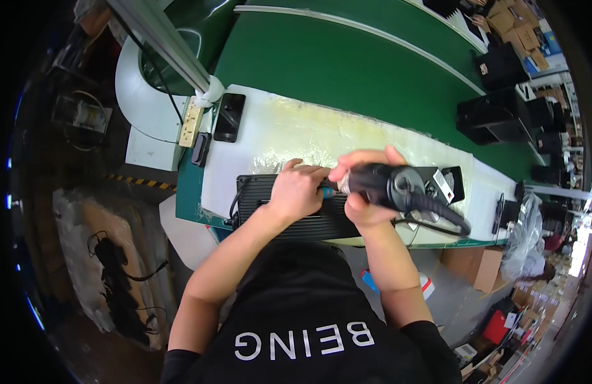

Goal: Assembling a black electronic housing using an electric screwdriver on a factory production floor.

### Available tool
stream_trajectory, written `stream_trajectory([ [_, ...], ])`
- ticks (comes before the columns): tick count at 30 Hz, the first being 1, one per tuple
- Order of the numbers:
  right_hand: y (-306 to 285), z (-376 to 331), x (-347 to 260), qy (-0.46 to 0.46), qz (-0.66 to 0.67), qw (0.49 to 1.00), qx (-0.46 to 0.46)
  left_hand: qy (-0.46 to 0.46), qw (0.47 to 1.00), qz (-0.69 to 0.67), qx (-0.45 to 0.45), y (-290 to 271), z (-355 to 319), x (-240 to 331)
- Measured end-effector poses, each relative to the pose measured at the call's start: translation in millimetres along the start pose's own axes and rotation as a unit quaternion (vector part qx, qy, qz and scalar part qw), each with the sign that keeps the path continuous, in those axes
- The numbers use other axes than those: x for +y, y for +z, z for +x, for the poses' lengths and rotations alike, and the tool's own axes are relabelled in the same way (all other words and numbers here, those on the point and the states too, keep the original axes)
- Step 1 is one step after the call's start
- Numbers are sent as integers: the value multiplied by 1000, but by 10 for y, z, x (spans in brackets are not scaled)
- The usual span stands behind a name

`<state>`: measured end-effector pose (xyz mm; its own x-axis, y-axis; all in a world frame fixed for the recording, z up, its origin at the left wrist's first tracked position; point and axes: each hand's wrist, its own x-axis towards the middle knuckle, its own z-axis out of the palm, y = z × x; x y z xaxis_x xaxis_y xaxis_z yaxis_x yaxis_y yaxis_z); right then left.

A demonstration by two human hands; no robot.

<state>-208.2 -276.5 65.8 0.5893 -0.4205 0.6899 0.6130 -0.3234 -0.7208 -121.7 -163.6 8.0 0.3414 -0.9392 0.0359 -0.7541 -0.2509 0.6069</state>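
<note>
A flat black device with a ribbed casing (257, 192) lies on the white padded bench (289, 131) just in front of me. My left hand (297, 191) presses down on its top and pinches the tip of the tool there. My right hand (363, 185) grips a black electric screwdriver (392, 185), held almost level with its bit pointing left toward my left hand. The tool's thick black cable (440, 214) trails off to the right.
A black phone (229, 117), a beige power strip (191, 125) and a small black adapter (200, 149) lie at the bench's left end. A green conveyor belt (347, 64) runs behind with black boxes (494, 115) on it. Cardboard boxes (478, 265) stand at the lower right.
</note>
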Motion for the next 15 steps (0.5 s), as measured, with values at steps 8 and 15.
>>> stream_trajectory([
  [8,-1189,-245,-1372,-38,-299,890,342,-243,953,-162,77,-695,-744,-677],
  [15,-1722,-1490,-739,-43,-440,808,388,-238,894,-361,116,-251,-851,-672],
])
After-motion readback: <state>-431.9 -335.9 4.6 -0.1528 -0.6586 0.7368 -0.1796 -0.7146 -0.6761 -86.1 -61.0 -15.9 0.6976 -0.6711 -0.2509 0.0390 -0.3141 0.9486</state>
